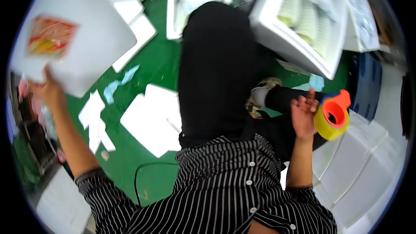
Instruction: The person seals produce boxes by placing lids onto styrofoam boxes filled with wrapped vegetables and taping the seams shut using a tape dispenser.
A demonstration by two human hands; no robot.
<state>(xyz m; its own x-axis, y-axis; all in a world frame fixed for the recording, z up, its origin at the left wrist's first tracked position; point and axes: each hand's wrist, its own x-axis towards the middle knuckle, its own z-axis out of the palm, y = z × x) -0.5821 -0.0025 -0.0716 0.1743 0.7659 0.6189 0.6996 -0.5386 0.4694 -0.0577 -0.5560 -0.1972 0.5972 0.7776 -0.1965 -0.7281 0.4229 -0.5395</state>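
My left hand point(48, 90) grips the lower edge of a large white foam panel point(102, 30), its thumb on the face near a red and yellow label point(51, 37). Whether the panel is a lid or a box side cannot be made out. Over my bent leg is my right hand point(304, 115), palm up, with loosely curled fingers apart and nothing in them. Just right of it, close to the fingers, sits a tape dispenser point(323, 123) with an orange-red core and handle and a yellow roll.
Open white foam boxes point(299, 39) with netted contents stand at the upper right; another box point(171, 13) is at top centre. White sheets point(149, 119) and blue scraps point(112, 90) lie on the green floor point(119, 125). White boxes point(353, 160) stand at right; a black cable curves lower left.
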